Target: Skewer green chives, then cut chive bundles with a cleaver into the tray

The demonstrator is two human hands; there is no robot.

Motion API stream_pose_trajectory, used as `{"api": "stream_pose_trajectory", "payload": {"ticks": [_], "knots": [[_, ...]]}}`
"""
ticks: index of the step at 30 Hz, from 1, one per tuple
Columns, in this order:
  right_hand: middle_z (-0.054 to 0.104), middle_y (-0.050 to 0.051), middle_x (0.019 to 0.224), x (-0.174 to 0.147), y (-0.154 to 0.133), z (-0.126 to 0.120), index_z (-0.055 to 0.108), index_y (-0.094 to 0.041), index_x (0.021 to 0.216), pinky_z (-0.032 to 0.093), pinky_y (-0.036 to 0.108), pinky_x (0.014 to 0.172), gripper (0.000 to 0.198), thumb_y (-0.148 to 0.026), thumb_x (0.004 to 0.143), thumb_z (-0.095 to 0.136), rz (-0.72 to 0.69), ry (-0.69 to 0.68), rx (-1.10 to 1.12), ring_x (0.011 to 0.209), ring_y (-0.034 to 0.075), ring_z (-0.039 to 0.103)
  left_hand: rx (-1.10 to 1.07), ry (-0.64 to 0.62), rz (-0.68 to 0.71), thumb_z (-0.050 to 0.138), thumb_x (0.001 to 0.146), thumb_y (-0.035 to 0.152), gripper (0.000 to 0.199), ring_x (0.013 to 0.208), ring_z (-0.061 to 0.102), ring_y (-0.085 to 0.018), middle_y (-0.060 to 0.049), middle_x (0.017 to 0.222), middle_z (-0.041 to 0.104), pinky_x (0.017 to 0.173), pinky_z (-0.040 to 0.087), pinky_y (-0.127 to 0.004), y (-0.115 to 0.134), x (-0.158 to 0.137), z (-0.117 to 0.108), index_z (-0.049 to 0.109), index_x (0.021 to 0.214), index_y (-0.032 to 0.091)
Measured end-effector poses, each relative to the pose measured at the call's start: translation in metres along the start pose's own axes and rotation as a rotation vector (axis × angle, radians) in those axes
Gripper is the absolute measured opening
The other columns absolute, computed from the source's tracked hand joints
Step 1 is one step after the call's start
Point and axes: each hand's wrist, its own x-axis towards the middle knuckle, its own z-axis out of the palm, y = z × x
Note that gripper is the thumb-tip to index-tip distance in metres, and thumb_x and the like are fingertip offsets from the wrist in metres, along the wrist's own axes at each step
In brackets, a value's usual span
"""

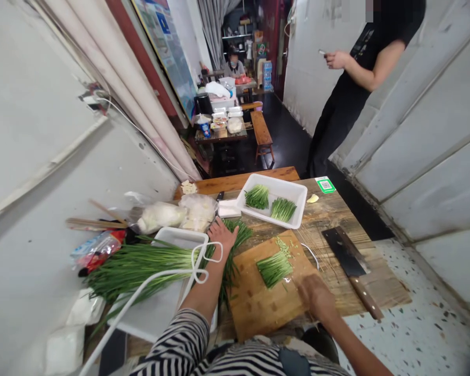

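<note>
Cut chives (274,270) bunched on board (250,313); long chives (243,232) alongside.

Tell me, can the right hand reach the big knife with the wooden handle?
Probably yes. The big knife lies to the right of the right hand, its wooden handle at the near end, and nothing seems to stand between hand and handle.

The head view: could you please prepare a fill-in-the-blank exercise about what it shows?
1. Beyond the rectangular wooden cutting board, a white rectangular plastic tray holds ____ cut green bunches.
2. In the picture, the brown-handled metal cleaver lies to the board's ____.
3. The person's ____ hand is at the long, uncut green leaves.
Missing words: two; right; left.
</note>
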Motion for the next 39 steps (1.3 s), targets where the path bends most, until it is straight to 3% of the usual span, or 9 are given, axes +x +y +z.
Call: {"api": "stream_pose_trajectory", "payload": {"ticks": [4, 8, 13, 18, 21, 24, 30, 34, 39], "knots": [[0.065, 0.01, 0.089, -0.006, -0.043, 0.027, 0.061, -0.018, 0.081, 0.043, 0.028, 0.079, 0.021, -0.024, 0.09, 0.042, 0.036, -0.08, 0.001, 0.087, 0.021, 0.059, -0.017, 0.012, 0.076, 0.046, 0.081, 0.067, 0.099, 0.123, 0.042, -0.042, -0.032, 0.138, 0.039, 0.101, 0.031, -0.056, -0.007, -0.01, -0.002, 0.019, 0.148, -0.001], [0.067, 0.01, 0.08, 0.003, -0.04, 0.024, 0.06, -0.017, 0.082, 0.045, 0.029, 0.072, 0.031, -0.022, 0.091, 0.031, 0.178, -0.147, 0.094, 0.078, 0.021, 0.063, -0.052, 0.032, 0.172, 0.046, 0.082, 0.066, 0.099, 0.136, 0.029, -0.045, -0.034, 0.146, 0.029, 0.107, 0.025, -0.059, -0.014, -0.021, -0.003, 0.021, 0.147, -0.003], [0.07, 0.01, 0.084, 0.017, -0.038, -0.008, 0.064, -0.017, 0.09, 0.048, 0.032, 0.072, 0.036, -0.033, 0.089, 0.031, 0.125, -0.073, 0.297, 0.078, 0.023, 0.067, -0.136, 0.042, 0.343, 0.044, 0.089, 0.05, 0.079, 0.142, 0.022, -0.038, -0.029, 0.152, 0.026, 0.113, 0.021, -0.054, -0.014, -0.051, -0.011, 0.026, 0.147, 0.0], [0.071, 0.007, 0.084, 0.035, -0.053, -0.068, 0.066, -0.019, 0.087, 0.049, 0.03, 0.072, 0.034, -0.043, 0.089, 0.042, -0.007, -0.046, 0.458, 0.077, 0.021, 0.066, -0.218, 0.032, 0.411, 0.041, 0.092, 0.041, 0.067, 0.142, 0.024, -0.035, -0.025, 0.152, 0.028, 0.113, 0.024, -0.053, -0.02, -0.093, -0.026, 0.026, 0.147, 0.005], [0.072, 0.007, 0.088, 0.069, -0.05, -0.11, 0.067, -0.019, 0.09, 0.049, 0.029, 0.072, 0.032, -0.045, 0.086, 0.049, -0.053, 0.009, 0.529, 0.08, 0.021, 0.065, -0.274, 0.028, 0.455, 0.041, 0.093, 0.036, 0.064, 0.141, 0.028, -0.033, -0.022, 0.151, 0.032, 0.112, 0.028, -0.051, -0.029, -0.117, -0.034, 0.024, 0.149, 0.01], [0.067, 0.005, 0.072, 0.126, -0.038, -0.141, 0.065, -0.017, 0.081, 0.046, 0.027, 0.062, 0.033, -0.048, 0.08, 0.054, -0.028, 0.082, 0.571, 0.064, 0.017, 0.058, -0.316, 0.008, 0.493, 0.042, 0.093, 0.031, 0.062, 0.138, 0.033, -0.031, -0.02, 0.148, 0.037, 0.109, 0.033, -0.05, -0.043, -0.142, -0.038, 0.023, 0.15, 0.014], [0.06, 0.0, 0.059, 0.23, -0.035, -0.143, 0.059, -0.017, 0.066, 0.039, 0.021, 0.051, 0.021, -0.037, 0.066, 0.065, 0.155, 0.196, 0.747, 0.054, 0.011, 0.05, -0.38, -0.081, 0.522, 0.04, 0.09, 0.018, 0.062, 0.135, 0.04, -0.025, -0.015, 0.145, 0.043, 0.108, 0.04, -0.045, -0.071, -0.183, -0.04, 0.023, 0.15, 0.019], [0.059, -0.003, 0.053, 0.252, -0.048, -0.133, 0.053, -0.019, 0.079, 0.038, 0.02, 0.044, 0.022, -0.035, 0.067, 0.064, 0.203, 0.17, 0.835, 0.043, 0.01, 0.048, -0.407, -0.125, 0.477, 0.039, 0.088, 0.014, 0.062, 0.131, 0.046, -0.023, -0.011, 0.142, 0.048, 0.107, 0.042, -0.044, -0.08, -0.197, -0.038, 0.031, 0.148, 0.024], [0.061, -0.003, 0.054, 0.25, -0.063, -0.148, 0.049, -0.02, 0.086, 0.042, 0.02, 0.041, 0.031, -0.033, 0.066, 0.068, 0.269, 0.082, 1.078, 0.041, 0.01, 0.05, -0.479, -0.189, 0.477, 0.04, 0.086, 0.014, 0.059, 0.129, 0.05, -0.023, -0.01, 0.139, 0.053, 0.107, 0.044, -0.043, -0.067, -0.2, -0.039, 0.04, 0.145, 0.026]]}}
